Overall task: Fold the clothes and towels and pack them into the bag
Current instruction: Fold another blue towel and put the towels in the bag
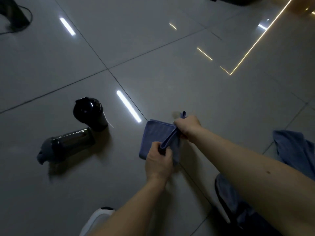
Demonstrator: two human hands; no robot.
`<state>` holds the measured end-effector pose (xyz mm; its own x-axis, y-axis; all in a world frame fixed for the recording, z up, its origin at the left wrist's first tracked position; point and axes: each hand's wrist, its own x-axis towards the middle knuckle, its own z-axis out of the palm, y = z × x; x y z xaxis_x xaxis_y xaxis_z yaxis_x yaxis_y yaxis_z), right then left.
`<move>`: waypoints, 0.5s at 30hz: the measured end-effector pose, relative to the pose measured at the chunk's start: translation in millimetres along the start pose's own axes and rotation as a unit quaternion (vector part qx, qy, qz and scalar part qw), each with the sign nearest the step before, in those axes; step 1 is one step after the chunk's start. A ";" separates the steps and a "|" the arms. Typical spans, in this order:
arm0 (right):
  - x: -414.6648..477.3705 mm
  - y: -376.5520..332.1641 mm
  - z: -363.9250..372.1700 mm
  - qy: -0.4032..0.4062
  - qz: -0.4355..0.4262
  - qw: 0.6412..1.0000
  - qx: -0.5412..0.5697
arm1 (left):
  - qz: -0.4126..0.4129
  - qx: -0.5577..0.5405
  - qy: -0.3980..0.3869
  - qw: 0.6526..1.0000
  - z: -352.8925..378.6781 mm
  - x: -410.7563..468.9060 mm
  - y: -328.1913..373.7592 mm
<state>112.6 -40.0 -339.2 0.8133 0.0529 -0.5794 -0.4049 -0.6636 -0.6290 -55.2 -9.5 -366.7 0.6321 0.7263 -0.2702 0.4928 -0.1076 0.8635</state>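
While the head view looks down on the floor (153, 74), an upright flask (88, 114) and a lying flask (68, 145) sit left of the towel (153, 137), clear of it; blue cloth (293, 150) lies at right. The left hand (158, 160) curls its fingers round the near end of the towel's fold; the right hand (186, 125) grips the far end.

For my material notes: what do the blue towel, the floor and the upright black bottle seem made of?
The towel: soft matte blue cloth, it folds limply. The floor: probably glazed grey tile, glossy, mirroring lamps, with grout lines. The bottle: dark, shiny, plastic or coated metal; cannot tell.
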 end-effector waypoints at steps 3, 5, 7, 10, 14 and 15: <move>-2.0 -12.2 35.4 -0.025 -0.007 0.999 -0.038 | 0.009 0.052 0.049 0.997 -16.0 15.1 -20.7; -4.3 -17.6 54.6 -0.019 -0.006 0.996 -0.088 | -0.004 0.113 0.071 0.991 -22.8 23.7 -33.2; -10.2 -19.0 67.9 -0.030 -0.029 0.987 -0.157 | -0.039 0.150 0.067 0.986 -27.1 30.1 -43.9; -18.0 -13.8 79.5 -0.088 -0.077 0.977 -0.179 | -0.080 0.132 0.034 0.987 -27.3 35.1 -54.3; -24.7 19.1 75.7 -0.017 -0.215 0.957 -0.192 | -0.094 0.107 0.027 0.990 -26.4 38.0 -56.6; -26.7 32.2 72.7 0.027 -0.272 0.939 -0.209 | -0.092 0.107 0.032 0.989 -26.6 39.2 -55.8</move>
<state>47.4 -8.5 -381.7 0.8769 0.4380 -0.1980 0.2659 -0.7852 -0.5593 -73.9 43.1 -414.2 0.4839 0.7874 -0.3819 0.7165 -0.1060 0.6895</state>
